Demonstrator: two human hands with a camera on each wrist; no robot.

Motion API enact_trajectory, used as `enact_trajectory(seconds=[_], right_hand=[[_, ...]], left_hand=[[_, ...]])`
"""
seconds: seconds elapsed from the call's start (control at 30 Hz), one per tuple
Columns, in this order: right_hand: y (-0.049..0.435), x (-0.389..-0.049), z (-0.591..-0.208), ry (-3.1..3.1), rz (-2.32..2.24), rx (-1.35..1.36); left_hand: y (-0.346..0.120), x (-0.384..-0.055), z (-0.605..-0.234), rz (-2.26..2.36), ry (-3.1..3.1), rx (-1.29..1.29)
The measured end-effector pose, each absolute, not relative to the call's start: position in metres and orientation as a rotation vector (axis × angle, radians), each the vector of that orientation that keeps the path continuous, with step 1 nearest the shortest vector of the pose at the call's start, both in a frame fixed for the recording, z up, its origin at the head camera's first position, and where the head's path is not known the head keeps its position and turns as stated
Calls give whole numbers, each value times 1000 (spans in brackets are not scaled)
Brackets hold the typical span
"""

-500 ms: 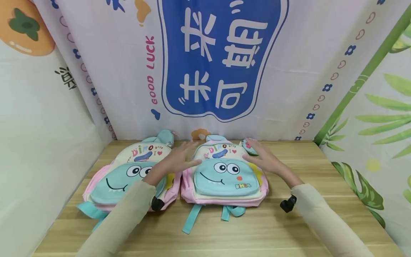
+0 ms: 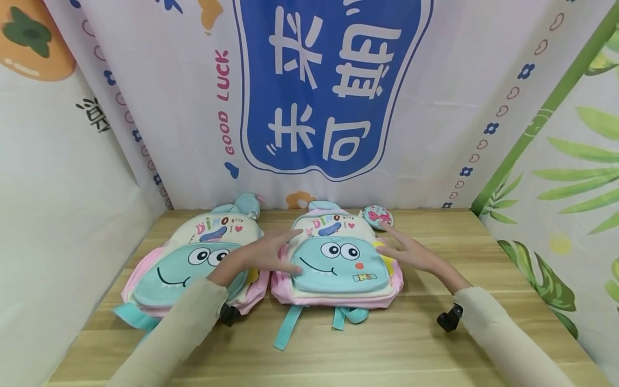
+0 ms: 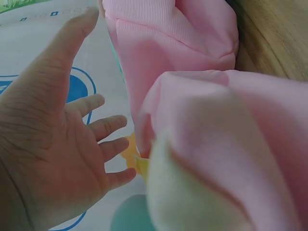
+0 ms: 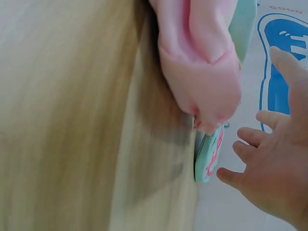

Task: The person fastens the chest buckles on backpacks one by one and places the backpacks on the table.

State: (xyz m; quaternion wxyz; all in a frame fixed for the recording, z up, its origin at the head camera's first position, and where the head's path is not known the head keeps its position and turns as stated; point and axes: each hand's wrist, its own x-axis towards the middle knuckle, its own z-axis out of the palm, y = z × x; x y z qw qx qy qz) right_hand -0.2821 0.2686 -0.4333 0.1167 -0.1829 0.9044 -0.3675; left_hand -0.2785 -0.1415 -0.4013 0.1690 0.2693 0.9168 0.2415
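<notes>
Two matching children's backpacks in pink, cream and teal lie face up on the wooden table. Over the gap between the left backpack (image 2: 159, 274) and the right backpack (image 2: 333, 274) hovers my left hand (image 2: 266, 252), fingers spread and holding nothing. At the right backpack's other side is my right hand (image 2: 411, 250), also spread, its fingertips close to the yellow trim and the small round teal pouch (image 2: 377, 216). In the left wrist view the left palm (image 3: 53, 139) faces the backpacks' pink sides. The right wrist view has the right hand (image 4: 274, 163) beside the pouch.
Teal straps (image 2: 288, 328) trail from the backpacks' lower ends onto the wooden table (image 2: 367, 355). A printed cloth (image 2: 435, 134) hangs behind, with more cloth at both sides. Black wrist cameras (image 2: 450, 318) sit at the sleeve cuffs.
Both hands have drawn back a little toward the person, the right one also outward. The pouch now shows more fully. Both backpacks lie as before.
</notes>
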Motion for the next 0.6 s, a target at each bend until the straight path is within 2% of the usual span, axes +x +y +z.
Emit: enact_trajectory(seconds=[0.6], right_hand=[[290, -272, -445, 2495, -1034, -595]], left_hand=[[-147, -265, -400, 620, 2534, 778]])
